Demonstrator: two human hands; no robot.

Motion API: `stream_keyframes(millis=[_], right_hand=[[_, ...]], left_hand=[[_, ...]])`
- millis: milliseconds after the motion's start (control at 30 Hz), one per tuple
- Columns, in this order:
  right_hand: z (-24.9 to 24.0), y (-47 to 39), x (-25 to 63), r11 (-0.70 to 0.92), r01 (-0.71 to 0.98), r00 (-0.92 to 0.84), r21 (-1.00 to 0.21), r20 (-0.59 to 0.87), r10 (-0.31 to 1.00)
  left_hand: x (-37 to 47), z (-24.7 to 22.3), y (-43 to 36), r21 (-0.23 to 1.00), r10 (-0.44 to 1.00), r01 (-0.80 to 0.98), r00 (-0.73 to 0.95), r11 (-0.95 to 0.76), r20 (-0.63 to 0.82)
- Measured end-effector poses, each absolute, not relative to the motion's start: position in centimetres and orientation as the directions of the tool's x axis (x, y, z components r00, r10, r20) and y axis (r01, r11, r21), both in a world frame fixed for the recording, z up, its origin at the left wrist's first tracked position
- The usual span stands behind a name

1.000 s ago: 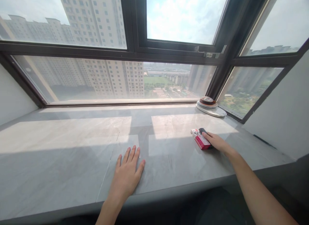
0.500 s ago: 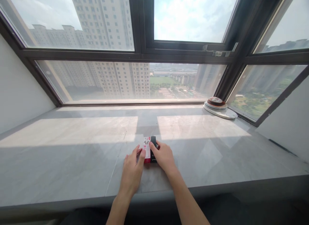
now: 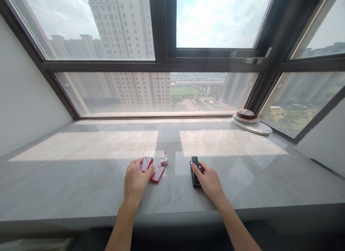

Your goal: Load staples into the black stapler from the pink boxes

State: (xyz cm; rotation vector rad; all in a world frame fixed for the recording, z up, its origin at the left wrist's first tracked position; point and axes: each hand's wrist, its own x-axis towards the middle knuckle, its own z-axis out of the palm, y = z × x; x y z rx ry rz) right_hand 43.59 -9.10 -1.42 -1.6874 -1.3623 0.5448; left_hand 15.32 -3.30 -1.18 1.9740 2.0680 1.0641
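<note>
My left hand (image 3: 137, 177) is closed around a small red-and-white box (image 3: 146, 164), gripping it between thumb and fingers. Just right of that hand, a second red-and-white box (image 3: 157, 174) lies slanted on the stone ledge. A small white box (image 3: 163, 158) with a dark printed picture sits a little behind it. To the right, my right hand (image 3: 208, 178) holds a black stapler (image 3: 196, 175), thumb on its top and fingers along its right side. The stapler's length points away from me, its near end at or close to the ledge surface.
The grey stone ledge (image 3: 88, 186) spans the view, its front edge close to me. A stack of plates or round lids (image 3: 250, 123) stands in the back right corner. Dark window frames (image 3: 161, 67) rise behind, with walls at both sides.
My hands have moved apart from the middle, where the boxes and stapler stood side by side. The stapler went right with my right hand; the boxes are now separated, one in my left hand.
</note>
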Motion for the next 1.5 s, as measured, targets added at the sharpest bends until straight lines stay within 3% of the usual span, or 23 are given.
stream_keyframes(millis=[167,367,467,567,667,800,933,1067,1200,1333,1500], right_hand=[[-1.4,-9.0,43.2,-0.022,0.548,0.304,-0.836,0.175,0.937],[-1.7,-9.0,43.5,-0.022,0.539,0.299,-0.842,0.167,0.939],[-2.1,-8.9,43.6,-0.023,0.535,0.299,-0.845,0.164,0.94],[-2.3,-8.8,43.6,-0.02,0.533,0.319,-0.846,0.179,0.931],[-2.4,-8.8,43.5,-0.02,0.525,0.34,-0.851,0.189,0.921],[-2.4,-9.1,43.1,-0.019,0.501,0.341,-0.865,0.177,0.923],[-2.0,-9.8,43.4,-0.036,0.511,0.336,-0.859,0.161,0.928],[-0.6,-10.3,44.7,-0.002,0.626,0.257,-0.78,0.204,0.945],[1.2,-9.9,44.5,0.134,0.716,0.097,-0.686,0.287,0.953],[2.3,-9.4,41.2,0.265,0.695,-0.072,-0.668,0.302,0.95],[2.1,-9.1,36.1,0.203,0.752,0.016,-0.627,0.326,0.945]], left_hand=[[12.7,-0.2,-0.4,0.501,0.935,0.865,-0.193,0.018,0.298],[10.0,-0.4,-4.0,0.489,0.887,0.866,-0.303,0.104,0.349],[8.8,-1.1,-6.3,0.417,0.927,0.899,-0.262,0.133,0.268],[9.8,-1.4,-7.6,0.316,0.903,0.937,-0.259,0.149,0.342],[13.4,-1.1,-7.9,0.294,0.883,0.955,-0.159,0.025,0.441],[18.8,-0.6,-6.9,0.342,0.919,0.918,0.055,-0.201,0.391],[20.1,-1.0,-5.5,0.327,0.927,0.92,0.087,-0.215,0.365],[19.2,-1.6,-6.7,0.366,0.936,0.916,0.029,-0.166,0.351],[20.0,-1.3,-9.4,0.413,0.924,0.843,0.225,-0.344,0.309],[21.0,-0.6,-10.8,0.448,0.842,0.713,0.441,-0.539,0.311],[20.1,-0.3,-10.7,0.51,0.834,0.662,0.47,-0.55,0.29]])
